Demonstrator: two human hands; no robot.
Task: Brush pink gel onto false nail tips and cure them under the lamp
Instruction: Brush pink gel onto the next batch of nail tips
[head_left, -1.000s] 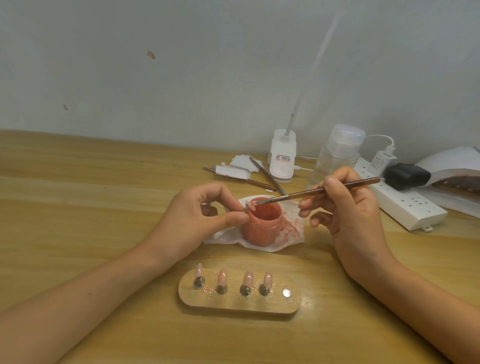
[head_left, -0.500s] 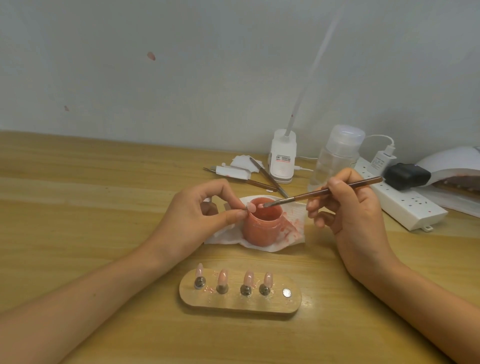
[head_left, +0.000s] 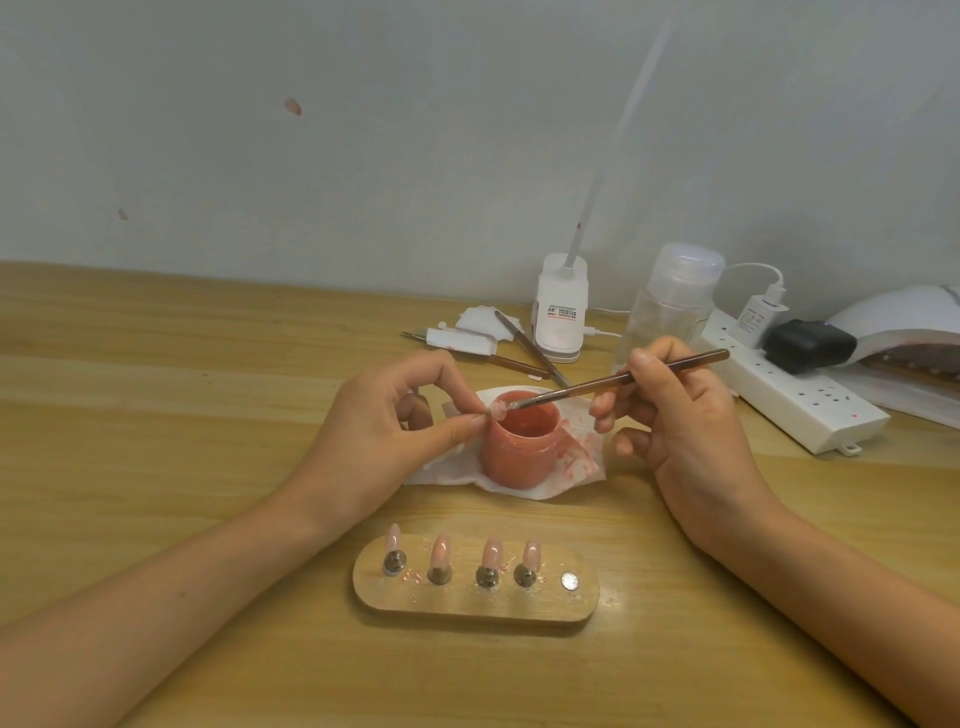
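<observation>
Two bare hands are seen over a wooden table (head_left: 156, 415). At the far right edge the white curing lamp (head_left: 904, 322) is set, partly cut off by the frame, with a power strip (head_left: 795, 400) just beside it. Nearest the person a wooden holder (head_left: 475, 605) is laid flat, and on it four pink-coated nail tips (head_left: 440, 552) are stood on metal posts. A fifth post (head_left: 570, 580) at its right end is bare.

Beyond the holder an open jar of pink gel (head_left: 519, 452) is placed on a stained tissue (head_left: 576, 462). A thin brush (head_left: 623, 382) is gripped pencil-fashion in the right hand (head_left: 691, 415), between thumb and curled fingers. Its bristles are brought to the single nail tip (head_left: 496, 411), which is pinched between thumb and forefinger of the left hand (head_left: 379, 431), just above the jar's rim.

That tip is judged to be very light, thin and springy, and slick wherever wet gel is laid on it. It would best be taken by its side edges or its base, away from the coated face, and with a gentle pinch only. Too hard a squeeze could flick it out of the fingers or smear the coat. Whether a small post is fixed under it cannot be told.
</observation>
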